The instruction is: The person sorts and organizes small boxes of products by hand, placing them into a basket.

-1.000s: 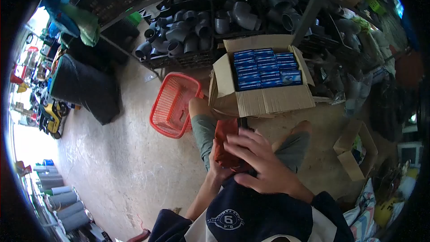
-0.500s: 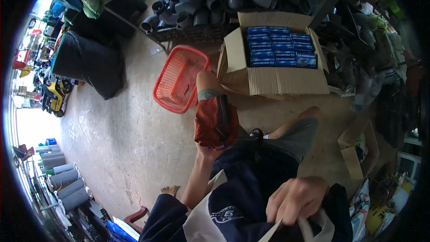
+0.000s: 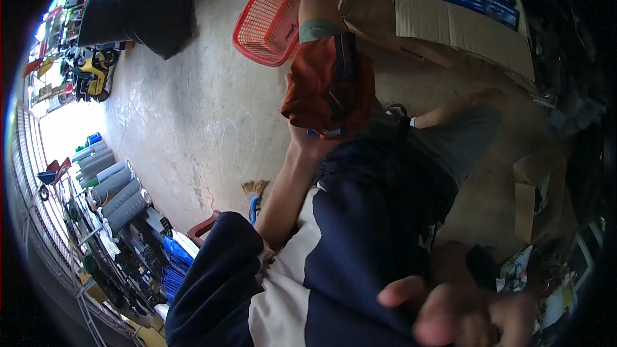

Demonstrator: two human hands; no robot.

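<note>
A rust-red cloth bag (image 3: 315, 83) with a dark strap rests against the bare knee, its top crumpled. My left hand (image 3: 313, 143) is wrapped round its lower end, with most fingers hidden beneath the cloth. A sliver of something blue (image 3: 329, 132) shows between that hand and the bag. Near the bottom edge, in front of the dark and white shirt, my right hand (image 3: 463, 311) is blurred, its fingers apart and nothing visible in them.
Beyond the knee lies a red plastic basket (image 3: 268, 22). An open carton (image 3: 456, 32) holds blue boxes at the upper right. A smaller open carton (image 3: 525, 209) is at the right. Mesh rolls (image 3: 122, 199) and a small broom (image 3: 256, 186) are left of my body.
The view has tilted down, so basket and carton sit higher. My right hand has let go of the pale strip it pinched and its fingers have spread. My left hand keeps the bag at the knee.
</note>
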